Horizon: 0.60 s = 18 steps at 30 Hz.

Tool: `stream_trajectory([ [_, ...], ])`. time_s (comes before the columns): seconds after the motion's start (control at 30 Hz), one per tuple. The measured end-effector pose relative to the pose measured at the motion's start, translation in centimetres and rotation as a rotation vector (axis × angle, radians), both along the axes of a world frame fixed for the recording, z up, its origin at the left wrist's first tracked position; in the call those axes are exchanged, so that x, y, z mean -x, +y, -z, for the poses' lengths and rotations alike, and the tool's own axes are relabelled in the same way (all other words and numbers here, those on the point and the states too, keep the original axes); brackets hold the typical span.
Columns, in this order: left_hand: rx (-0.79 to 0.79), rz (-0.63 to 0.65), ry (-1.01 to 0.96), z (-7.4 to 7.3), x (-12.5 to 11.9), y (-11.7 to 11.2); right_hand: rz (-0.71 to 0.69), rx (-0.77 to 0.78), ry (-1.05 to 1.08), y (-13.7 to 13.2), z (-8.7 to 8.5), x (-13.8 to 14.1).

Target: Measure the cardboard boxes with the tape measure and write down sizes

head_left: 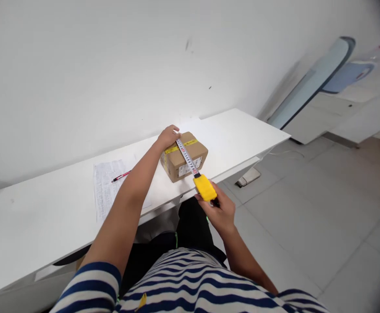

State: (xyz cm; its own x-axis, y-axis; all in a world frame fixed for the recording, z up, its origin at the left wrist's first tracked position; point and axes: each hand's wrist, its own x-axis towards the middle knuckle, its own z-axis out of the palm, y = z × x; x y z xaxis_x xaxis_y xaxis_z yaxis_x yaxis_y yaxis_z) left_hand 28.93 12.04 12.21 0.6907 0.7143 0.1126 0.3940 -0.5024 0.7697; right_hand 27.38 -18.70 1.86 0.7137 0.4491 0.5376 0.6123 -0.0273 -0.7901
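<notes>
A brown cardboard box [187, 163] with yellow tape and a white label sits on the white table near its front edge. The metal blade of a tape measure [205, 188] lies across the top of the box, running from the far edge toward me. At the box's far edge, my left hand [168, 136] has its fingers closed at the blade's end; the tip is hidden. My right hand [221, 209] grips the yellow case just beyond the table's front edge, with the blade pulled out of it.
The long white table [46, 200] stands against a white wall. Left of the box, a written sheet of paper [103, 187] lies under a red pen [121, 176]. An ironing board [313, 82] leans at the right, above a tiled floor [300, 204].
</notes>
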Motion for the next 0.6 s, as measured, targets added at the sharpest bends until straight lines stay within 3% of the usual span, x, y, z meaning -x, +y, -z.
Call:
stream_trajectory([
  [0.13,-0.138,-0.17,0.146,0.8,-0.1,-0.5,-0.018,0.036,0.104,2.7,-1.6,-0.8],
  [0.27,-0.132,-0.175,0.163,1.1,0.4,-0.8,-0.017,0.044,0.177,5.8,-2.5,-1.3],
  [0.37,-0.134,-0.171,0.137,1.3,0.7,-1.0,-0.01,0.053,0.219,6.6,-2.7,-1.5],
  [0.5,-0.172,-0.145,-0.103,1.0,1.6,-1.9,-0.041,0.02,0.299,6.3,-1.6,-1.5],
  [0.6,-0.143,-0.149,-0.331,0.3,3.4,-3.7,-0.161,-0.184,0.41,6.3,-0.1,-2.5],
])
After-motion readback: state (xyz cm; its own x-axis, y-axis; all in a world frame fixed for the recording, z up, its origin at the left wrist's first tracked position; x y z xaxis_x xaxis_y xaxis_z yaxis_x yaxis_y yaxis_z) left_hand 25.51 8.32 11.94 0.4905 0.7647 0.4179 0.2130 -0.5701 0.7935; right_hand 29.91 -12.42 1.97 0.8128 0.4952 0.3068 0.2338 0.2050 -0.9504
